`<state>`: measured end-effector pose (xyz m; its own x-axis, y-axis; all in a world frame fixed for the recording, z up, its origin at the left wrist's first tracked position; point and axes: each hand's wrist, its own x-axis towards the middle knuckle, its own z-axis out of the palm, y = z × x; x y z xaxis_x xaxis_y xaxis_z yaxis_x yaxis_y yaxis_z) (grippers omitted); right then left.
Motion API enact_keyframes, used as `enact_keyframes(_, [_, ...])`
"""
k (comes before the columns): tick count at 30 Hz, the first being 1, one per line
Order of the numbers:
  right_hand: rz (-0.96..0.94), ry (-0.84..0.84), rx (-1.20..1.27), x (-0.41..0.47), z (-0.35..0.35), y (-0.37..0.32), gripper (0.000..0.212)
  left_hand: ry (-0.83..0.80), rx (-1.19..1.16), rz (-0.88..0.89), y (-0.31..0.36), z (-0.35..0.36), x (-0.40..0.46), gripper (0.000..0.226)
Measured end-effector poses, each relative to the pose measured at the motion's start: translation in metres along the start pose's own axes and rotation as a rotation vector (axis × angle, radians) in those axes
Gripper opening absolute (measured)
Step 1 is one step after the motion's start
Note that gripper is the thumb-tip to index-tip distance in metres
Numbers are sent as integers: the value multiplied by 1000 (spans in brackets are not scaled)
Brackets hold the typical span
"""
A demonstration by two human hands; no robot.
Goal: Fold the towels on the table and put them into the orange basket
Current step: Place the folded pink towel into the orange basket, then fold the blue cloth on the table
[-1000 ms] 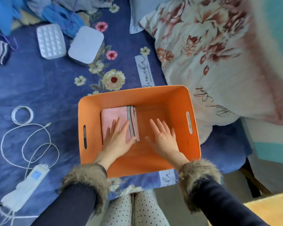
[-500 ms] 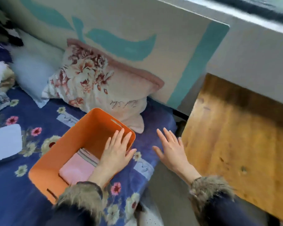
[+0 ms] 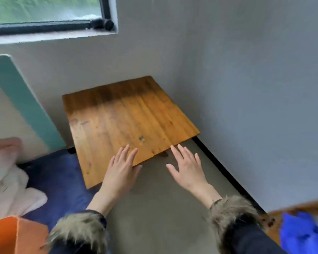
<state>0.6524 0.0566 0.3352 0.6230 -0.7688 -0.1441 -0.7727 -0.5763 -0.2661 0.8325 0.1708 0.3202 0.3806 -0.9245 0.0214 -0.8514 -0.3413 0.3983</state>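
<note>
Both hands have left the orange basket [image 3: 17, 233], now at 7 o'clock; left hand [image 3: 120, 173] and right hand [image 3: 188, 171] hover empty, fingers straight and slightly spread, at the wooden table [image 3: 128, 121]. No towel shows there. Risk: only blue cloth [image 3: 301, 233] at 5 o'clock shows, and a reach forward finds nothing.

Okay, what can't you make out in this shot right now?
- Orange basket: head view, cut off by the bottom-left corner, its inside unseen.
- Blue cloth: blurred, cut off at the bottom-right edge; can't tell what it is.
- Pale bedding: blurred, cut off at the left edge.
</note>
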Motion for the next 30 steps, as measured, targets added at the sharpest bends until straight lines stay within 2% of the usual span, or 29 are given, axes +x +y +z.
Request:
enact_keyframes(9, [447,186,70,-178,-35,206,64,-176,-17,436,238,97,-11,59])
enact_keyframes(17, [814,223,104,-332,-36,348,60,-366,-39,786,422,193,-60,53])
enact_keyframes(21, [929,251,147,-373,-25,399,57,-490,-51,841,481,241,-67,53])
enact_keyframes(25, [1044,195,220,-393,6,453,57,-643,-39,857,521,302,-72,51])
enact_keyframes(30, [1079,38,255,-392,41,525,57,-854,83,830,565,384,-51,48])
